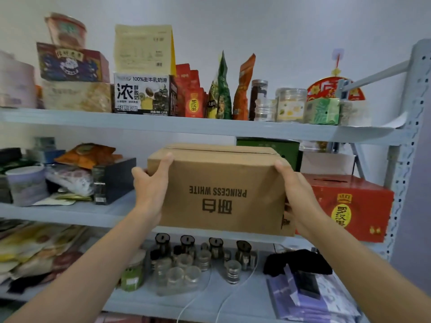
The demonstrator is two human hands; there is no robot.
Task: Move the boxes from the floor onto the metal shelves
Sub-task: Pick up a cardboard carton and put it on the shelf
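A brown cardboard box printed upside down with "PRINCESS WHITE" is at the front of the middle metal shelf, its front bottom edge over the shelf's lip. My left hand grips its left side, thumb on the front face. My right hand grips its right side. The box's rear and underside are hidden, so I cannot tell how much of it rests on the shelf.
A red carton stands right beside the box on the right, a black box to the left. The top shelf above holds cartons, pouches and jars. Glass jars and bags fill the shelf below. The upright post bounds the right.
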